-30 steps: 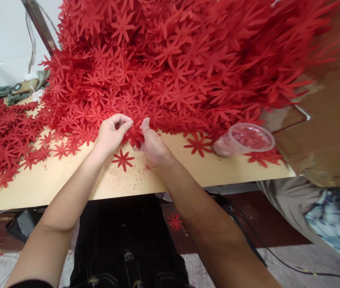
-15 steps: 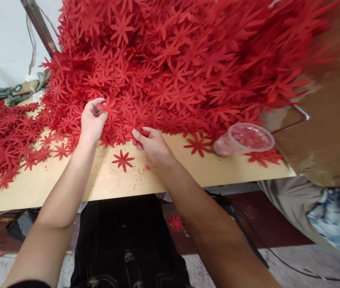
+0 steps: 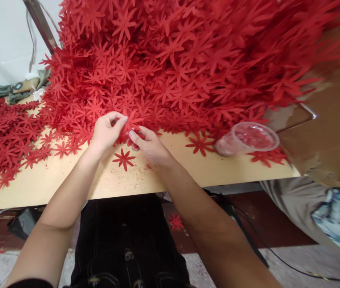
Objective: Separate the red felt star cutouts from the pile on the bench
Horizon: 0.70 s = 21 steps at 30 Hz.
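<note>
Red flower cutouts [image 3: 132, 120] pinched between both hands at the near foot of a towering red heap [image 3: 176, 60]; left hand [image 3: 107, 132] grips a petal, right hand [image 3: 149, 144] closes on the small stack; one loose cutout [image 3: 123, 159] (lying flat) rests on the wooden table [image 3: 68, 180]; a clear plastic cup [image 3: 248, 140] stands rightward.

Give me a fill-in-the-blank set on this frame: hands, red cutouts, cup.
1. The left hand and right hand meet over a red flower-shaped cutout at the edge of the big ____ pile of cutouts.
2. The single flat red flower cutout below the hands lies on the tan wooden ____.
3. The clear plastic cup lies on its ____, to the right of the right hand.

Missing words: red; table; side
</note>
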Each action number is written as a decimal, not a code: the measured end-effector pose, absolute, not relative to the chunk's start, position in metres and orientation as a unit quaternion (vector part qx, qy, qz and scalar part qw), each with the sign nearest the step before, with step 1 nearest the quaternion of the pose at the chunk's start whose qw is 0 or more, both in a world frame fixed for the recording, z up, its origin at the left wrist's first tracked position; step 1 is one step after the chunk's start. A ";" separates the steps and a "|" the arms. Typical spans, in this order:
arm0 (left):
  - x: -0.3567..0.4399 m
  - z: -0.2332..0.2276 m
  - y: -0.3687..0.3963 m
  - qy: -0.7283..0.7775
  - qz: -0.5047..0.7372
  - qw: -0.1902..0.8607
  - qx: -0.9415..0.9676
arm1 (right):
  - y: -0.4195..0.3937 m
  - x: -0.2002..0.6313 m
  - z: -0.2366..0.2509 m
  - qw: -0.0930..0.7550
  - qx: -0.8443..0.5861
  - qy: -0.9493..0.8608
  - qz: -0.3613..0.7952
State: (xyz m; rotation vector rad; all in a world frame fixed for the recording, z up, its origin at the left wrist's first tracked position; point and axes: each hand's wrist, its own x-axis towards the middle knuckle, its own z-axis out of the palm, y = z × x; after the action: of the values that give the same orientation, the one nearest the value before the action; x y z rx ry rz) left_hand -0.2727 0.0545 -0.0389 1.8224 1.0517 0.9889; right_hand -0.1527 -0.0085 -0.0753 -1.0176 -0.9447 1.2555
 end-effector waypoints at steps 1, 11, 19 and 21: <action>-0.275 -0.041 0.062 0.421 0.413 0.392 0.706 | -0.009 -0.152 -0.076 0.584 -0.431 -0.409 0.553; -0.302 -0.037 0.071 0.414 0.490 0.190 0.743 | -0.009 -0.149 -0.076 0.592 -0.484 -0.406 0.500; -0.276 -0.040 0.029 0.378 0.378 0.490 0.688 | -0.011 -0.153 -0.077 0.579 -0.466 -0.407 0.531; -0.280 -0.042 0.041 0.382 0.424 0.486 0.662 | -0.012 -0.153 -0.076 0.574 -0.443 -0.413 0.551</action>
State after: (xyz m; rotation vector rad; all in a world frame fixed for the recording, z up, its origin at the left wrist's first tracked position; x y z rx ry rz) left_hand -0.2798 0.0407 -0.0418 1.6099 0.9303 1.0322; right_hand -0.1531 -0.0120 -0.0760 -1.0374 -0.9680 1.2919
